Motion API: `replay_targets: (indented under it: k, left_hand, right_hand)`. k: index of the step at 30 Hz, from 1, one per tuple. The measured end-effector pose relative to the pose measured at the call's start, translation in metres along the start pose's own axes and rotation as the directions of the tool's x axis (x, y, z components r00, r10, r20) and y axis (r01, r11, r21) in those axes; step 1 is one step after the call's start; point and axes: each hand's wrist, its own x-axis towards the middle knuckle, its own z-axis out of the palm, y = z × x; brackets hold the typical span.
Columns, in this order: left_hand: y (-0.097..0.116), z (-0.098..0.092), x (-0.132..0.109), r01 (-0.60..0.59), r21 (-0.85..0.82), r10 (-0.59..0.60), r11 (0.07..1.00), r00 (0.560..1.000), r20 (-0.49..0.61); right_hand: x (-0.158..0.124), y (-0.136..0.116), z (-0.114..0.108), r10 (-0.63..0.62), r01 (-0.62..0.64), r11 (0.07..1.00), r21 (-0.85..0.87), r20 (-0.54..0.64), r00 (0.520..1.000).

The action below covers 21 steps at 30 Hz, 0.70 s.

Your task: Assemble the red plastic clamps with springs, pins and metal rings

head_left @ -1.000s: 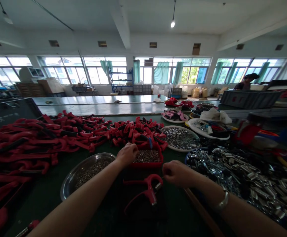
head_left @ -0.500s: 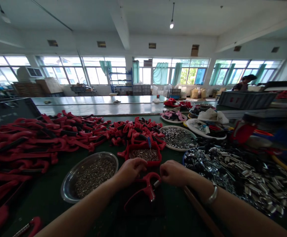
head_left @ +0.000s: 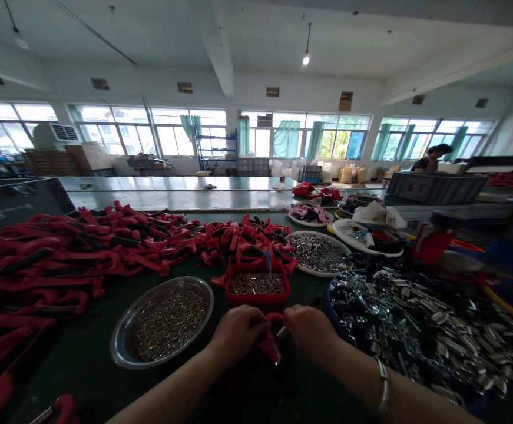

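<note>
A red curved tool handle (head_left: pixel 270 347) with a metal spring (head_left: pixel 281 333) lies on a dark pad in front of me. My left hand (head_left: pixel 238 334) is closed at its left side, fingertips bent against the upper part and covering some of it. On the other side my right hand (head_left: pixel 308 331) is curled, its fingertips together beside the handle's curved top. Whatever sits in either set of fingers is hidden. Just beyond stands a red tray (head_left: pixel 258 299) of small metal pins (head_left: pixel 256 284). Left of my hands, a steel bowl (head_left: pixel 121 347) holds many small metal parts (head_left: pixel 170 324).
Red handles (head_left: pixel 119 241) are heaped at the left and behind the tray. A blue-rimmed basin (head_left: pixel 332 306) of shiny metal parts stands right of my hand. White plates of parts (head_left: pixel 320 250) lie farther back. A co-worker (head_left: pixel 433 159) is behind a grey crate (head_left: pixel 435 187).
Both hands have come nearer to me, onto the red tool handle, and now cover more of it. My left hand has left the tray's front edge. The view has tipped up slightly.
</note>
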Motion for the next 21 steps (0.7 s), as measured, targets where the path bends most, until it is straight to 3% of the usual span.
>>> replay_targets:
  k: [7, 14, 17, 21]
  left_hand:
    - [0.009, -0.002, -0.005, -0.012, 0.232, 0.018, 0.973, 1.000, -0.025]
    - [0.026, 0.000, -0.016, -0.148, 0.585, 0.090, 0.798, 0.988, 0.127]
    - [0.024, 0.005, -0.026, -0.176, 0.638, 0.110, 0.749, 0.984, 0.142]
    - [0.014, 0.003, -0.039, -0.174, 0.573, 0.128, 0.801, 0.985, 0.119]
  right_hand:
    - [-0.032, 0.011, 0.036, 0.033, -0.010, 0.983, 0.186, -0.118, 0.992]
    - [-0.041, 0.010, 0.041, 0.023, 0.022, 0.954, 0.298, -0.146, 0.989]
    - [-0.048, 0.007, 0.042, 0.020, 0.023, 0.956, 0.293, -0.143, 0.990]
    - [-0.053, 0.002, 0.043, 0.003, 0.013, 0.975, 0.222, -0.074, 0.997]
